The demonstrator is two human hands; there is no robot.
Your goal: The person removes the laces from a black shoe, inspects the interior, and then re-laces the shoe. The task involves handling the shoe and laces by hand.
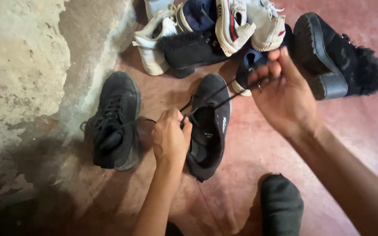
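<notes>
Two black lace-up shoes lie on the reddish floor. My left hand (170, 135) pinches the lace at the tongue of the right-hand black shoe (211, 131). My right hand (281, 94) is raised above and to the right of it, fingers closed on the other end of the black lace (217, 101), which runs taut between the shoe and that hand. The other black shoe (117, 120) sits to the left, laced, with nothing touching it.
A pile of footwear lies at the back: white sneakers (241, 24), a white boot (154, 43), a black furry heeled boot (337, 54). A rough peeling wall (27, 74) stands at left. A foot in a dark sock (281, 205) rests at the bottom.
</notes>
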